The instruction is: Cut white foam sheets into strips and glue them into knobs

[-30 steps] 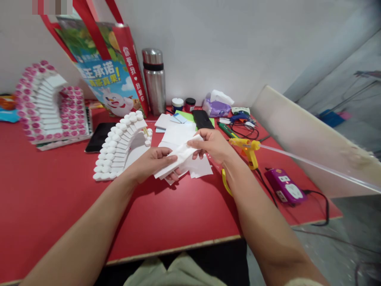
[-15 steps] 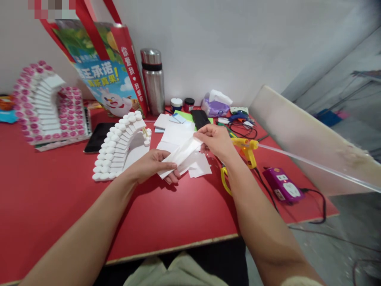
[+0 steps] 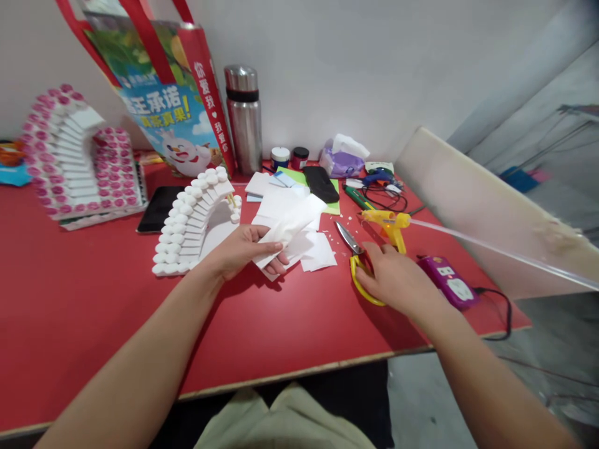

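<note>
Pinching folded white paper (image 3: 296,222), left hand (image 3: 243,251); likely light, crease-prone. Yellow-handled scissors (image 3: 356,249) under right hand (image 3: 395,274), finger closure unclear; best gripped by loops (image 3: 354,276).
</note>
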Demonstrator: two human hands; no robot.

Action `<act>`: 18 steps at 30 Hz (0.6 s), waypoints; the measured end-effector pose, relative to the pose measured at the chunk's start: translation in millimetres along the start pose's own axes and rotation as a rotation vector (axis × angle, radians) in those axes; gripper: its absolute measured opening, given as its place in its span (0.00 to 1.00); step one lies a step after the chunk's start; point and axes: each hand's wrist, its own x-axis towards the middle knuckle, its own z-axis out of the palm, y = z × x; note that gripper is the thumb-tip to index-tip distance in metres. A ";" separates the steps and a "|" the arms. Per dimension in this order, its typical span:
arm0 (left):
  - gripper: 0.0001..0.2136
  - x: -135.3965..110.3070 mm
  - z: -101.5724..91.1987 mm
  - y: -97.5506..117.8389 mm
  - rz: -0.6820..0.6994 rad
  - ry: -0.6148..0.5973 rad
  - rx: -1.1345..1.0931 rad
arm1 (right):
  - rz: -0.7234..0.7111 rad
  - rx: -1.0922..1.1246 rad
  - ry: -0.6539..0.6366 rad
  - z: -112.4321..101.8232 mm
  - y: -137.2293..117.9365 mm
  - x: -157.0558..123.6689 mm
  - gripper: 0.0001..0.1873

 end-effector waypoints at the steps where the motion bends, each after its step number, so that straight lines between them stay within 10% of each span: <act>1: 0.17 0.0 -0.2 -0.1 0.005 0.004 -0.004 | -0.011 0.020 -0.016 0.9 2.5 1.3 0.25; 7: 0.17 -0.4 -0.1 1.4 0.022 -0.007 0.023 | -0.001 0.077 -0.093 -4.6 6.1 6.4 0.35; 18: 0.17 -2.6 0.5 2.7 0.078 -0.012 0.017 | -0.088 0.087 -0.087 -10.5 20.3 -7.5 0.20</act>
